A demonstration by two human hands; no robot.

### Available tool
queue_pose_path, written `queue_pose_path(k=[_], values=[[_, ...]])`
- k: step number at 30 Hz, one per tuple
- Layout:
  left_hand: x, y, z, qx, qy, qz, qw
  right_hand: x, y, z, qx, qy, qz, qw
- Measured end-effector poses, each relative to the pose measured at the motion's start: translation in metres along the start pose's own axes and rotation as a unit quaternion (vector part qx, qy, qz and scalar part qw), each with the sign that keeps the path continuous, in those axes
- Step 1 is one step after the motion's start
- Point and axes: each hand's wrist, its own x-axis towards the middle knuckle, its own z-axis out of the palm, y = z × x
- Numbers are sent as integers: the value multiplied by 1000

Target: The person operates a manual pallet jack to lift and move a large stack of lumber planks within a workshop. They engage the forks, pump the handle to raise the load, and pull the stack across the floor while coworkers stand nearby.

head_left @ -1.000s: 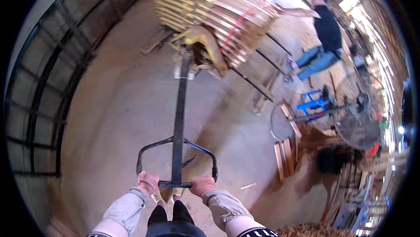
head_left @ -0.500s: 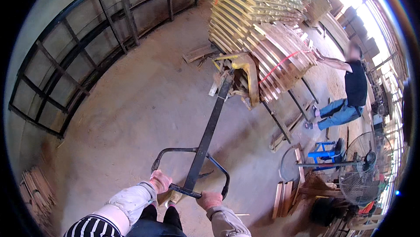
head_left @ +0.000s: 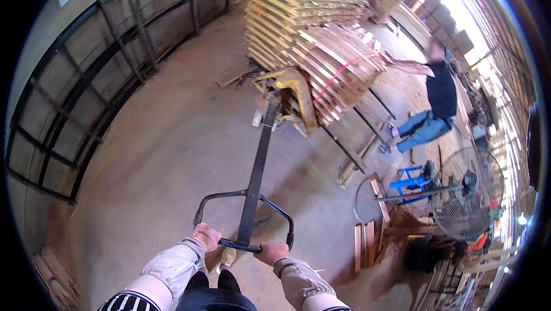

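Observation:
Both my hands, in pinkish knit gloves, grip the black loop handle of a pallet jack [head_left: 256, 179]. My left hand [head_left: 206, 236] is closed round the loop's near left corner. At the right end of the near crossbar, my right hand [head_left: 272, 253] is wrapped round it. The long shaft slants away to the jack's yellow body [head_left: 298, 91], which stands against a tall stack of wooden slats [head_left: 338, 76] with a red strap across it. How the forks sit beneath the load is hidden.
A co-worker [head_left: 441, 90] at the right reaches toward the stack. A blue stool [head_left: 410, 183], a large fan [head_left: 468, 193] and loose boards [head_left: 364, 246] are on the right. Dark metal frames [head_left: 106, 53] line the left wall. More wood [head_left: 54, 273] lies at lower left.
The view has swung, so the stack, jack body and co-worker sit farther left and slightly higher in the picture. Both my hands keep their hold on the handle.

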Motion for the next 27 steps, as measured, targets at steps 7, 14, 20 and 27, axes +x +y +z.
queue_pose_path(k=[7, 14, 20, 27], values=[[-11, 11, -26, 6, -19, -18, 1000, -6, 20, 7, 183, 294, -41, 937], [-14, 9, -20, 11, 12, -6, 1000, 34, 36, 5, 4, 271, -98, 958], [-36, -2, -59, -31, 40, 28, 998, 15, 13, -73, 122, 509, -13, 852], [-59, -20, -149, -20, 19, 11, 1000, -4, 16, -174, -106, 244, -89, 960]])
